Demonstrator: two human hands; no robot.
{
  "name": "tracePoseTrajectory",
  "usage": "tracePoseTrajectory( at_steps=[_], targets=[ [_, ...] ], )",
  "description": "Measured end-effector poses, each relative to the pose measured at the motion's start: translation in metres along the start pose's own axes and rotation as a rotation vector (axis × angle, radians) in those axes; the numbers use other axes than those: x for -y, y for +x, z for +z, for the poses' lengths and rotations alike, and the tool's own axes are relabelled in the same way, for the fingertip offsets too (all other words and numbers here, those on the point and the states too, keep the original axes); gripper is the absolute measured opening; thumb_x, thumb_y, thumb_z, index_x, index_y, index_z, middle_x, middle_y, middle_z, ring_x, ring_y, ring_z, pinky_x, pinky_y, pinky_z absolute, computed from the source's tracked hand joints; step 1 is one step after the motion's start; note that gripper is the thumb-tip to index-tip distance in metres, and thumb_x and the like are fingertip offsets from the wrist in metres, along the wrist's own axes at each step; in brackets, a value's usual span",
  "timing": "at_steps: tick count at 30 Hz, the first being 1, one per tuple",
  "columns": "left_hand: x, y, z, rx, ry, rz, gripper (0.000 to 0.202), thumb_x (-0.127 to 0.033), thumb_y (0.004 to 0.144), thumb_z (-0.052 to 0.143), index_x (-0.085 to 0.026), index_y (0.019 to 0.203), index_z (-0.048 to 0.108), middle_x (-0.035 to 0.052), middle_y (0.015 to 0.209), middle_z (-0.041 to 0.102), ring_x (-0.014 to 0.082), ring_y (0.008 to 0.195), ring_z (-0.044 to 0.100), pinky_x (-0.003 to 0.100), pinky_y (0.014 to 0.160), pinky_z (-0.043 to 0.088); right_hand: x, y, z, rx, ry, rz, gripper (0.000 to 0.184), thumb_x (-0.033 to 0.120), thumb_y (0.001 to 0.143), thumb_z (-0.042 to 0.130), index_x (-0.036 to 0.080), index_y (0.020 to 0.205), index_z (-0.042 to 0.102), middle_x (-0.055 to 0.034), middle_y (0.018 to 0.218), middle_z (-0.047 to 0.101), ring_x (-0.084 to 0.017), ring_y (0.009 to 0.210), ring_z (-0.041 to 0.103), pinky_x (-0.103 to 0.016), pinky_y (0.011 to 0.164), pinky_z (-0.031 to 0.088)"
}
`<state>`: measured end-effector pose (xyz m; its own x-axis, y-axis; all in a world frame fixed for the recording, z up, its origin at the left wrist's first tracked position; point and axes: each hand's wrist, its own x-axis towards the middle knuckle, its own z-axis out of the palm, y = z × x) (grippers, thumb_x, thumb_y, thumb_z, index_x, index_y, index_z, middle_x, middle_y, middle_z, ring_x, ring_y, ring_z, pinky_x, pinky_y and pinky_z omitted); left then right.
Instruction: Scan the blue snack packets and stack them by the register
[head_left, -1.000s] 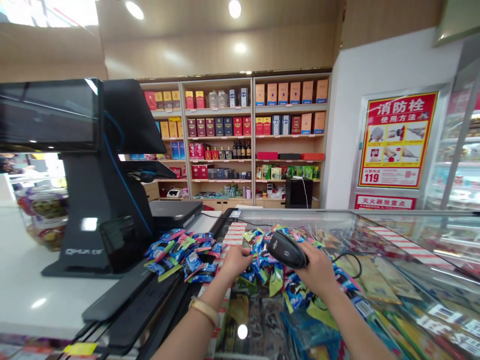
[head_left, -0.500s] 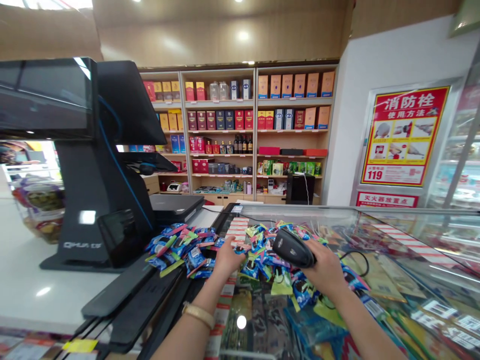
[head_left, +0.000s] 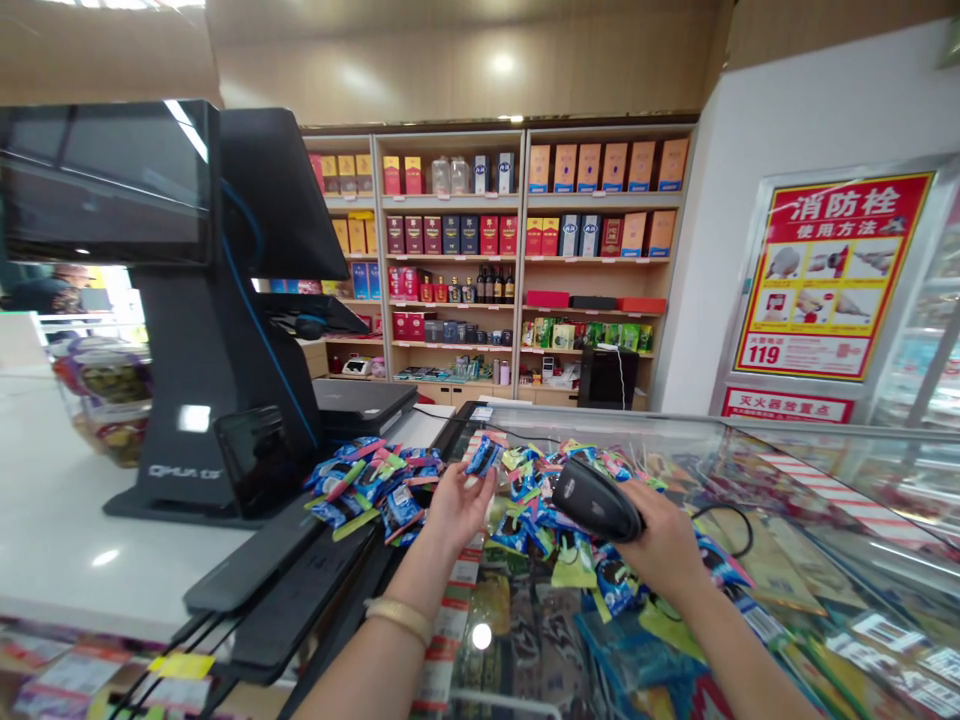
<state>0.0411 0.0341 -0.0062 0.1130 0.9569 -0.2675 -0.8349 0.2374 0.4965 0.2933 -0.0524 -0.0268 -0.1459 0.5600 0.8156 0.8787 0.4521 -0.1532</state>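
Blue snack packet [head_left: 484,455] pinched at the fingertips of the left hand [head_left: 459,507], lower centre of frame. Right hand [head_left: 664,545] clamped around black barcode scanner [head_left: 598,500], just above loose packets [head_left: 525,500] on glass display counter [head_left: 600,425].

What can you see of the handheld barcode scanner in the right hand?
The handheld barcode scanner is black, with a smooth plastic look and a small pale logo on top. The right hand grips its rear, holding it tilted above the snack packets on the glass counter. A thin black cable loops away behind the hand. Its scan window is hidden.
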Motion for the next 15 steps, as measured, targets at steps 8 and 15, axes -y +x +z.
tracePoseTrajectory(
  at_steps=[8, 15],
  targets=[
    [0.01, -0.005, 0.003, 0.084, -0.151, -0.16, 0.02, -0.022, 0.091, 0.054, -0.005, 0.099, 0.062, 0.0162, 0.09, 0.067, 0.021, 0.085, 0.07, 0.02, 0.06, 0.061, 0.005, 0.001, 0.0, 0.001, -0.006, -0.064, 0.023, 0.015, 0.071, 0.05, 0.02, 0.09, 0.062, -0.0043, 0.08, 0.065, -0.018, 0.075, 0.061, -0.028, 0.066, 0.046],
    [0.016, -0.012, 0.008, 0.112, -0.088, -0.176, 0.034, -0.032, 0.094, 0.047, -0.002, 0.104, 0.061, 0.0168, 0.086, 0.069, 0.0208, 0.078, 0.072, 0.024, 0.062, 0.062, 0.006, 0.001, 0.0, 0.024, -0.004, -0.047, 0.026, 0.016, 0.071, 0.05, 0.02, 0.093, 0.063, -0.0047, 0.081, 0.066, -0.018, 0.076, 0.062, -0.027, 0.067, 0.046]
  ],
)
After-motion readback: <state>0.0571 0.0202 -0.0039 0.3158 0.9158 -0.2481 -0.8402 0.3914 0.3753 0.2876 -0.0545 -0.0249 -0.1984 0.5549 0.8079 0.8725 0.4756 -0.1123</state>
